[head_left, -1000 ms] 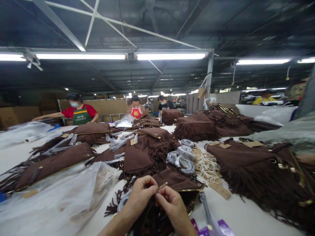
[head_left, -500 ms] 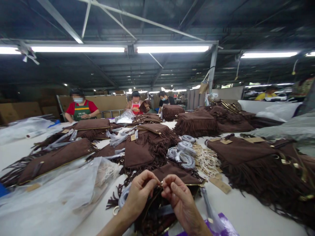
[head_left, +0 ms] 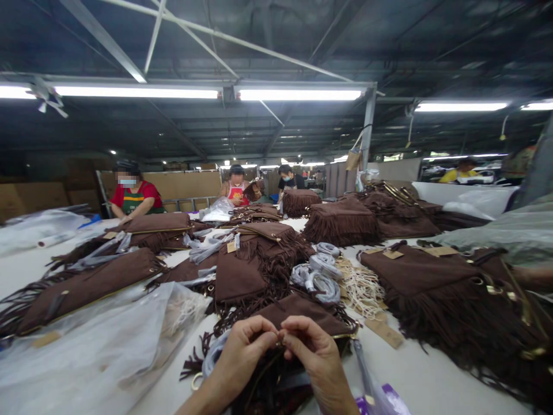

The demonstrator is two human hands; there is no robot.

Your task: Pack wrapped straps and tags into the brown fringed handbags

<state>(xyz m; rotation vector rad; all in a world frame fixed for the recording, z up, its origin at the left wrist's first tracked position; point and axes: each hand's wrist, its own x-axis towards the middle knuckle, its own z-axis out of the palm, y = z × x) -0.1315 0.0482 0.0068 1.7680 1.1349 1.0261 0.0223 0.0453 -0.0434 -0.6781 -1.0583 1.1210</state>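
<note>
Both my hands meet low in the middle of the view, over a brown suede fringed bag (head_left: 302,311) lying on the white table (head_left: 432,374). My left hand (head_left: 242,354) is closed in a pinch at the bag's top edge. My right hand (head_left: 313,351) is closed too, its fingertips pressed against the left hand's at a small metal part I cannot make out. A grey wrapped strap (head_left: 211,360) curls under my left wrist.
Several more brown fringed bags (head_left: 423,276) lie in heaps across the table, with grey strap bundles (head_left: 322,276), white strings with card tags (head_left: 363,291) and clear plastic bags (head_left: 99,346). Three people (head_left: 132,199) work at the far side. A purple packet (head_left: 389,400) lies near my right wrist.
My hands have stayed together at the bag's top edge, fingers shifting slightly. The view tilted up and down a little. The person in red at the far left drew an outstretched arm back in.
</note>
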